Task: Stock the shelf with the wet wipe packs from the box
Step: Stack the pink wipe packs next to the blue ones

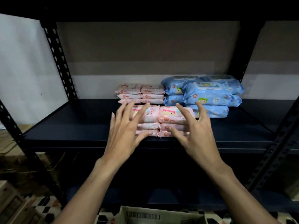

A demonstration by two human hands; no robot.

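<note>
Where the packs stand, the shelf [72,126]: a dark board in a black metal rack with perforated posts; the packs sit from its middle toward the right.
Box [161,215]: cardboard, at the bottom edge of the view below the shelf, between the two forearms; only its rim and a barcode label show.
Blue packs [208,97]: large wet wipe packs, stacked at the back right.
Front pink packs [168,113]: two side-by-side stacks near the shelf's front edge, just beside the blue ones.
Back pink packs [140,92]: two stacks behind them, three high.
Left hand [124,133]: fingers straight and spread wide over the left front stack, holding nothing; contact unclear.
Right hand [199,136]: likewise splayed over the right front stack, gripping nothing.
</note>
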